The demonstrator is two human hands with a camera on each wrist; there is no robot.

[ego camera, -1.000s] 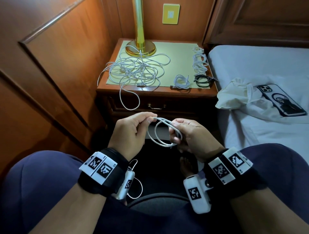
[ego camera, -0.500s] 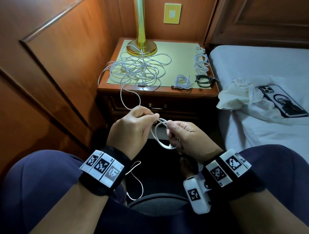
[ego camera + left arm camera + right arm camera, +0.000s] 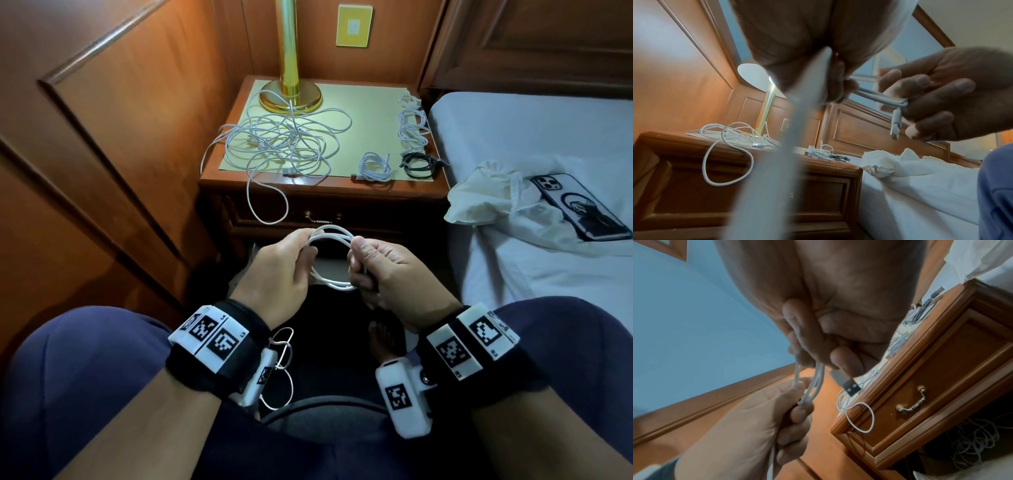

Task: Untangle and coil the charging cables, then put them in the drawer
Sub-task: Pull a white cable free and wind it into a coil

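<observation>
A white charging cable [image 3: 330, 260] is wound into a small coil between my hands, above my lap. My left hand [image 3: 286, 270] pinches its left side, and the loose tail [image 3: 282, 373] hangs under that wrist. My right hand [image 3: 383, 270] grips the right side, with the USB plug [image 3: 846, 382] sticking out below the fingers [image 3: 920, 92]. A big tangle of white cables [image 3: 281, 144] lies on the nightstand [image 3: 329, 197], one loop drooping over the shut drawer [image 3: 322, 217]. Small coiled white cables [image 3: 375, 166] and a black one [image 3: 419, 164] sit at its right.
A brass lamp base [image 3: 291, 92] stands at the back of the nightstand. Wood panelling closes in the left. The bed [image 3: 534, 144] on the right carries a crumpled white bag [image 3: 486, 195] and a phone [image 3: 579, 205]. More loose cable [image 3: 974, 439] lies under the nightstand.
Both hands have risen and moved toward the nightstand. The coil between them has gained loops and tightened, and the hanging tail under the left wrist has shortened.
</observation>
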